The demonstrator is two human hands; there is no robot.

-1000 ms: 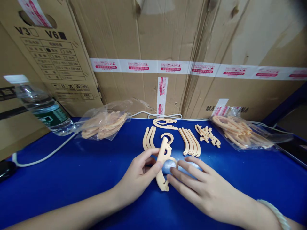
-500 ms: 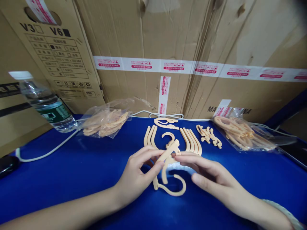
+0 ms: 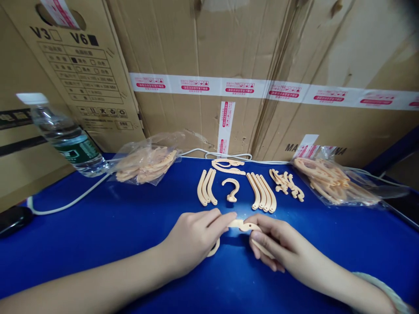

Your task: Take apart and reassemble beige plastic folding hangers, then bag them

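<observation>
Between my two hands is a beige plastic folding hanger (image 3: 236, 223), partly hidden by my fingers. My left hand (image 3: 199, 237) is closed around one side of it, and a curved hook end shows below that palm. Fingers and thumb of my right hand (image 3: 273, 240) pinch the other side, near a jointed piece with a small hole. Just beyond the hands lies a loose hanger hook (image 3: 231, 189). Curved hanger arms lie in a left group (image 3: 207, 187) and a right group (image 3: 261, 192). Several small hooks (image 3: 286, 184) are heaped farther right.
A folded hanger (image 3: 227, 166) lies at the back of the blue table (image 3: 137, 261). Plastic bags of beige parts sit left (image 3: 147, 163) and right (image 3: 334, 179). A water bottle (image 3: 70, 139), black mouse (image 3: 13, 220) and white cable (image 3: 72, 205) are leftward. Cardboard boxes (image 3: 203, 52) stand behind.
The hanger has been turned from a slant to roughly level, and its hook now shows under my left hand. My right hand has closed from loosely spread fingers onto its right side.
</observation>
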